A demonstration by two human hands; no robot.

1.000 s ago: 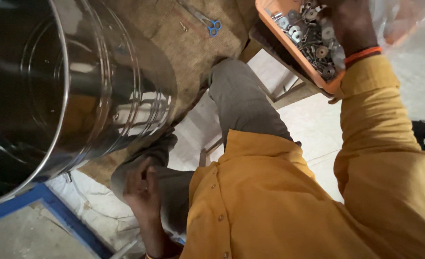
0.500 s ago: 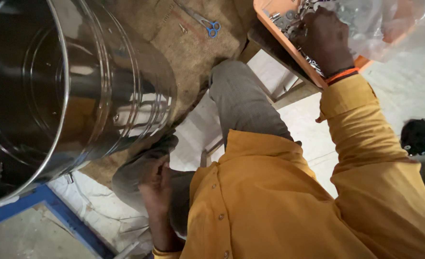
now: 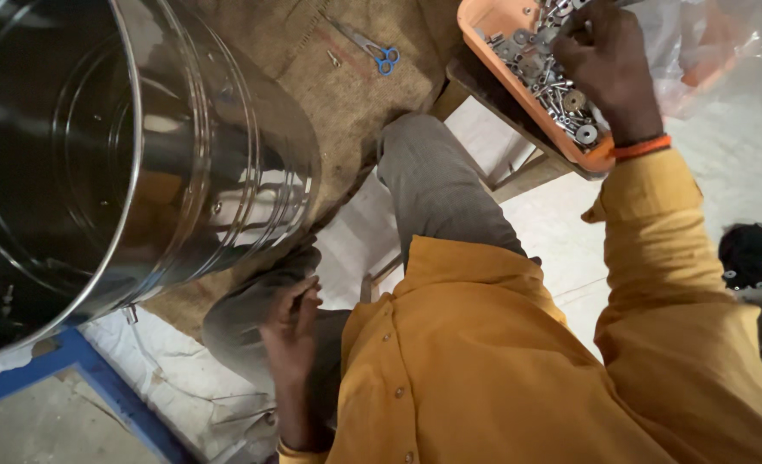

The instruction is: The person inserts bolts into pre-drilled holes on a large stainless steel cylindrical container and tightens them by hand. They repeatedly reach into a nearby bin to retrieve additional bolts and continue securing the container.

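My right hand (image 3: 606,62) reaches into an orange plastic tray (image 3: 492,39) at the top right. The tray holds several metal washers, bolts and small fittings (image 3: 546,82). My fingers curl down among these parts, and I cannot see whether they grip one. An orange band sits on that wrist, above a yellow sleeve. My left hand (image 3: 293,331) rests flat on my left knee in grey trousers, near the lower middle, fingers loosely extended and holding nothing. It lies just below the rim of a large shiny steel drum (image 3: 183,172).
The drum lies on its side at the left, its open mouth facing me, on brown burlap (image 3: 346,103). Blue-handled scissors (image 3: 384,58) lie on the burlap. The tray sits on a wooden stool (image 3: 518,172). A clear plastic bag (image 3: 716,43), a black object (image 3: 746,253) and a blue frame (image 3: 97,378) are nearby.
My right hand has shifted down across the tray over the metal parts. My left hand has stayed on the knee, and the view has drifted slightly.
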